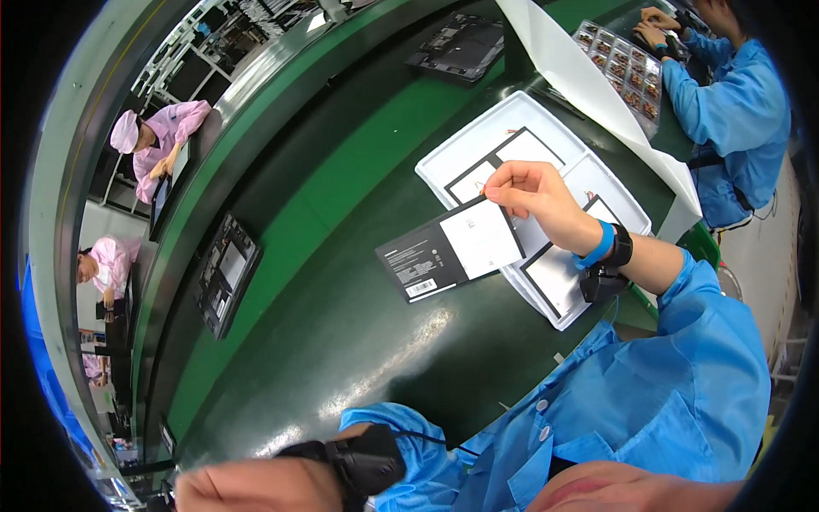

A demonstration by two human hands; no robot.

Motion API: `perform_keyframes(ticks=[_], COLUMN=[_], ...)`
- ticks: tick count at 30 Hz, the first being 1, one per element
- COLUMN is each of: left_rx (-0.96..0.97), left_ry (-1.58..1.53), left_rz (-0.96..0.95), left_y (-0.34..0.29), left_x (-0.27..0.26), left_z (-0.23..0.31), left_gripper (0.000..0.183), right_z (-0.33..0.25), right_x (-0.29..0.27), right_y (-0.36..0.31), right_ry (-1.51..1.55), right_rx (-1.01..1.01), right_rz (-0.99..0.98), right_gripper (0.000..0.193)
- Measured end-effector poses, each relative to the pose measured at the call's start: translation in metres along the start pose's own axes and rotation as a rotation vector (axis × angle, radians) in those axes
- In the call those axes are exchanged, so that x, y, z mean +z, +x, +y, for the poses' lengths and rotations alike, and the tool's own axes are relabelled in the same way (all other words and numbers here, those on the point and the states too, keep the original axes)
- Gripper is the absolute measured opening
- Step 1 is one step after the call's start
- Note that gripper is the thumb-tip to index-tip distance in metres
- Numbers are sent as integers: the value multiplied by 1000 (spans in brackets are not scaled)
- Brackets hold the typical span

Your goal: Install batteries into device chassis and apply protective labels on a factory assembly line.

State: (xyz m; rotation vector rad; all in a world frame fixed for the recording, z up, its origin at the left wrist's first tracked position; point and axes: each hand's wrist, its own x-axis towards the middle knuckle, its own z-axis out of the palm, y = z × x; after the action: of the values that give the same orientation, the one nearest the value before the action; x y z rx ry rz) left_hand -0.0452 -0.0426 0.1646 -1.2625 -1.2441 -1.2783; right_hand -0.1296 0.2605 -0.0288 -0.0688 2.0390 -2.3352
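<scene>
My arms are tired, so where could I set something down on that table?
Bare table lies between the flat pack and the left sleeve. The white tray is crowded: more packs lie inside, and the right hand hides part.

- Head-worn left fisheye here, peering steeply down and forward over the green bench (341,358)
- Left hand (256,486) looms close at the lower edge, right hand (542,200) sits farther off
- Wide, wide view, metal beam (53,205) bowing along the left rim

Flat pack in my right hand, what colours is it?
The flat pack is about half black, half white; the head view shows it best.
</scene>
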Motion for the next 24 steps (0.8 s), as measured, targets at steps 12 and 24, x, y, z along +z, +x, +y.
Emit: perform_keyframes(ticks=[12, 24], left_rx=[-1183, -1389], left_ry=[371, 226], left_rz=[104, -412], left_y=[-121, -156], left_x=[-56, 1], left_z=[-189, -235], left_gripper=[25, 25], right_z=[0, -42], right_x=[4, -7], right_y=[-1, -15], right_ry=[27, 77], right_rx=[-12, -198], right_rz=[-19, -8], right_gripper=[15, 9])
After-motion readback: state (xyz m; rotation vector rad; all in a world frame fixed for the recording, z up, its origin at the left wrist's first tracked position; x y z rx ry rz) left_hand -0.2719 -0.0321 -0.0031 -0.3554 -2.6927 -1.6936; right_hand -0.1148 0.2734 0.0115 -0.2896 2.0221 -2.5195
